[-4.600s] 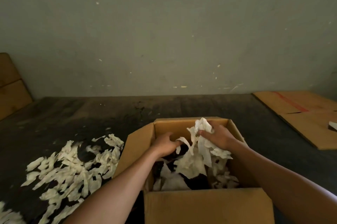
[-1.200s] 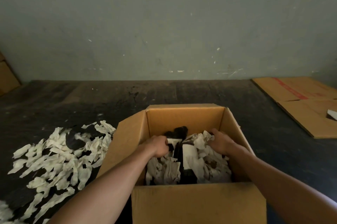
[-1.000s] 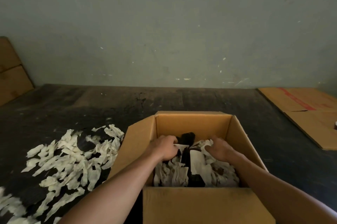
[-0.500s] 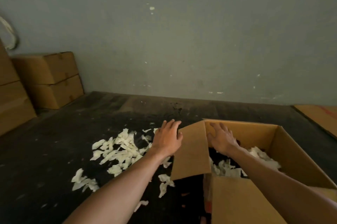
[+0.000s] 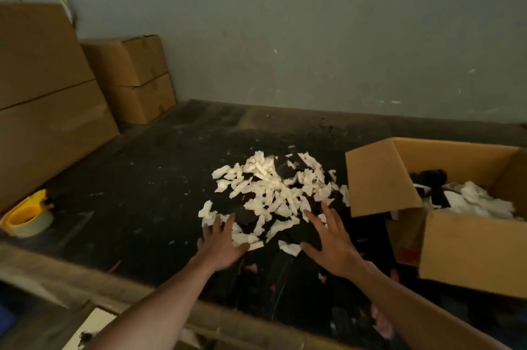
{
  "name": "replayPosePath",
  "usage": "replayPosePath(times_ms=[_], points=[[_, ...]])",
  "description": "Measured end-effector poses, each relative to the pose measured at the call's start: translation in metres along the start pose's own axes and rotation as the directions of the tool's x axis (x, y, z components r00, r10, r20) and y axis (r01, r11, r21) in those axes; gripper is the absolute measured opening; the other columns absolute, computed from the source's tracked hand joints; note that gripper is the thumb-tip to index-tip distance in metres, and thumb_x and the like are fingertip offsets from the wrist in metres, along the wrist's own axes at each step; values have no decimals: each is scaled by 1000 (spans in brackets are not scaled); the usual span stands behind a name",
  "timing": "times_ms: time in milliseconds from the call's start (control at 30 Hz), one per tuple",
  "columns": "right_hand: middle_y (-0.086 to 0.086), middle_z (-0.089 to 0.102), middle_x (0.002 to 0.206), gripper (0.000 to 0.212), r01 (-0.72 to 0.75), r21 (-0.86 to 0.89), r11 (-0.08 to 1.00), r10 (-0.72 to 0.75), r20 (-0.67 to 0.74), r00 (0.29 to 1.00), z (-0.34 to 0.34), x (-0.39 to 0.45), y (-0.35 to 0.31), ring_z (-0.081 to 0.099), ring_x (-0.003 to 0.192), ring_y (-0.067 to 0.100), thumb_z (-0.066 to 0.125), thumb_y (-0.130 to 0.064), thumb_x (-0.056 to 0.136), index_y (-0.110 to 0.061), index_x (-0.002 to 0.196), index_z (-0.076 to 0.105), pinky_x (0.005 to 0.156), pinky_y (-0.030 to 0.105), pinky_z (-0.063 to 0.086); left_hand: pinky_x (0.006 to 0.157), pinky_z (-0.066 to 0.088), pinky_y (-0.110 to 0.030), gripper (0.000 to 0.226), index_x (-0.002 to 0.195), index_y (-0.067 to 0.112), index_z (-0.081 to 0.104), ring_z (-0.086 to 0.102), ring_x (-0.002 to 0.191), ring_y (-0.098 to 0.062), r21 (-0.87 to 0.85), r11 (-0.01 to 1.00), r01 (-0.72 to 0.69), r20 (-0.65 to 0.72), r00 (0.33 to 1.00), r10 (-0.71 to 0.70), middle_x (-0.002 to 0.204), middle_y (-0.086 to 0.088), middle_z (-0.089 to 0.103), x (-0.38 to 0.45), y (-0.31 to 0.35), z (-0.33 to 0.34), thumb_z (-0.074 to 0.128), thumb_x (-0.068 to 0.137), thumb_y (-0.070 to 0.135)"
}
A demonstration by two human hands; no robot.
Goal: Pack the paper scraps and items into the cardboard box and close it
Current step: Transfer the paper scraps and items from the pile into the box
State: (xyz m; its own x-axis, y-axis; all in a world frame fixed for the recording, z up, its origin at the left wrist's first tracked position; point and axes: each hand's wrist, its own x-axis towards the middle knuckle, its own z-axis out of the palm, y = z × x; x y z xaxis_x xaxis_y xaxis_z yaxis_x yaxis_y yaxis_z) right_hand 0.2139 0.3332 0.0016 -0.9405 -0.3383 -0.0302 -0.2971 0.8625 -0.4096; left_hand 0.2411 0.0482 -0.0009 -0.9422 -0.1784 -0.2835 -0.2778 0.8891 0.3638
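Behind everything stands a grey-green wall (image 5: 313, 36) with small chips in the paint, and below it lies a dark, dusty table (image 5: 142, 178) with a worn wooden edge at the near side. On the middle of the table is a loose pile of white paper scraps (image 5: 271, 193), spread out flat, with dark gaps between the pieces. Both hands reach toward the near side of this pile. The left hand (image 5: 221, 244) is open, palm down, fingers spread, and its fingertips lie at the nearest scraps; it holds nothing. The right hand (image 5: 330, 238) is also open with fingers spread wide, just beside the right edge of the pile, and it holds nothing too. To the right of the pile, near it, stands the open cardboard box (image 5: 467, 247), with one flap (image 5: 376, 178) standing up on its left side. Inside the box I can see white paper and some black items (image 5: 430, 181), but what they are I cannot tell. At the far left edge of the table lies a yellow tape dispenser (image 5: 25, 214). Closed cardboard boxes (image 5: 128, 79) are stacked along the left, against the wall.
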Motion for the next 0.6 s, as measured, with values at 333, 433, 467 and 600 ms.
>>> replayPosePath(times_ms=[333, 433, 467, 600], points=[[3, -44, 153, 118, -324, -141, 936, 345, 169, 923, 71, -21, 45, -27, 146, 36, 43, -96, 59, -55, 134, -37, 112, 71, -2, 117, -4, -66, 132, 144, 42, -36, -19, 143, -53, 141, 988, 62, 95, 993, -76, 158, -12, -35, 4, -80, 59, 41, 54, 100], [2, -47, 151, 119, -287, -165, 944, 313, 160, 936, 78, 11, 40, -33, 143, 34, 31, -102, 54, -52, 137, -38, 109, 72, -8, 111, -5, -72, 133, 138, 44, -43, -22, 142, -53, 136, 989, 57, 59, 996, -66, 150, -10, -47, 29, -76, 59, 34, 47, 105], [2, -48, 150, 117, -271, -171, 947, 297, 153, 943, 82, 24, 39, -35, 142, 33, 27, -103, 54, -51, 138, -37, 109, 72, -9, 110, -6, -73, 134, 137, 43, -43, -24, 142, -53, 135, 990, 51, 47, 997, -58, 148, -9, -50, 38, -75, 58, 33, 47, 105], [4, -46, 151, 100, -222, -205, 953, 253, 139, 957, 91, 77, 27, -33, 143, 33, 12, -97, 65, -51, 137, -39, 111, 70, -10, 108, -10, -72, 128, 137, 40, -45, -31, 140, -48, 207, 978, -9, 27, 1000, 4, 145, -8, -55, 80, -71, 52, 25, 52, 106]])
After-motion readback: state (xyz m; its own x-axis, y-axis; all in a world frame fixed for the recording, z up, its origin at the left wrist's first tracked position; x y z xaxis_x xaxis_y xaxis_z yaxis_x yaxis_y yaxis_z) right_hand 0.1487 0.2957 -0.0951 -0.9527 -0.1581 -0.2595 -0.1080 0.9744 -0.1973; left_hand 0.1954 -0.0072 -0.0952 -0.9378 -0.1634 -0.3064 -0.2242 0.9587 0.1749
